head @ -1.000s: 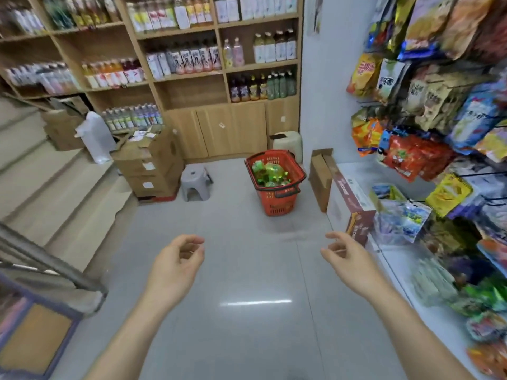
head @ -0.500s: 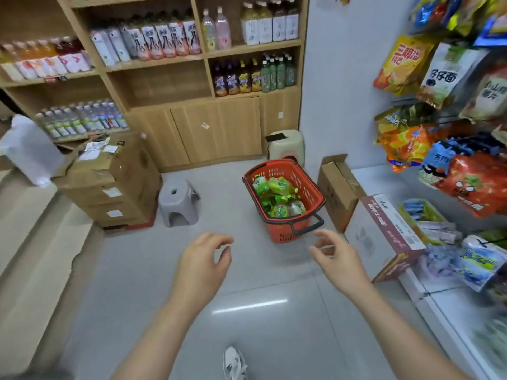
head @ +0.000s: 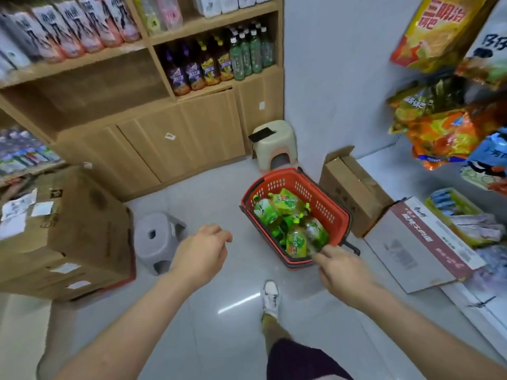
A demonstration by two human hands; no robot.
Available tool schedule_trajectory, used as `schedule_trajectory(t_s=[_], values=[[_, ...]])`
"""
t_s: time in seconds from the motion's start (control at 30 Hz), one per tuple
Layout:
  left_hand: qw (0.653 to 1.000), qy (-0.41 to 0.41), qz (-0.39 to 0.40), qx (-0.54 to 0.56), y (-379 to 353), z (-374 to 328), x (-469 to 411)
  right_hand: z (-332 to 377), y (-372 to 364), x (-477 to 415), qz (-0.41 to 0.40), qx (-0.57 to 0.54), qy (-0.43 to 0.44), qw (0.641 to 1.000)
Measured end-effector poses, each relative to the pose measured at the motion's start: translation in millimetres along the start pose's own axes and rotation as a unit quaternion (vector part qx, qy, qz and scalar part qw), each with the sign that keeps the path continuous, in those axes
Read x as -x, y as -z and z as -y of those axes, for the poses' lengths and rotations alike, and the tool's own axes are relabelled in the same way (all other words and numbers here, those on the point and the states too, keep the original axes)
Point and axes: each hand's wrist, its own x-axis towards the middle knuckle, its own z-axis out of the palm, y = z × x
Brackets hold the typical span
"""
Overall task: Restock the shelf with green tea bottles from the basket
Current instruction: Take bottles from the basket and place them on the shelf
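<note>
One head view, itemised. Several green tea bottles (head: 288, 215) are lying jumbled in the red plastic basket (head: 333, 215), which is standing on the floor in front of the wooden shelf (head: 255, 75), so we are reaching down for them. Our right hand (head: 340, 270) is arriving at the basket's near rim, fingers loosely apart and gripping nothing. Our left hand (head: 201, 256) is hanging over the floor, fingers loosely curled and empty, probably waiting for a second bottle. Dark green bottles (head: 251, 52) are standing on the shelf.
</note>
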Motion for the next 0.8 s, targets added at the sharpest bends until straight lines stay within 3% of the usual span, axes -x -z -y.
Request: schedule_trajectory(t_s=[0.13, 0.27, 0.53, 0.63, 0.8], values=[[0.998, 0.000, 0.054, -0.010, 2.5, 48.0, -112.0, -13.6, -2.4, -113.5, -0.001, -0.043, -0.061, 0.997], [0.992, -0.049, 0.086, -0.079, 8.3, 83.2, -219.7, -15.3, 7.4, -205.7, 0.013, -0.084, -0.161, 0.983], [0.939, -0.249, 0.150, -0.186, -21.3, 109.6, -421.0, -17.1, -2.0, -349.7, 0.010, -0.193, -0.302, 0.933], [0.879, -0.368, 0.206, -0.224, -67.7, 130.0, -483.1, -15.7, -32.6, -402.7, 0.012, -0.220, -0.370, 0.903], [0.737, -0.542, 0.268, -0.301, -167.4, 176.4, -578.4, 6.9, -113.4, -485.2, 0.023, -0.272, -0.502, 0.820]])
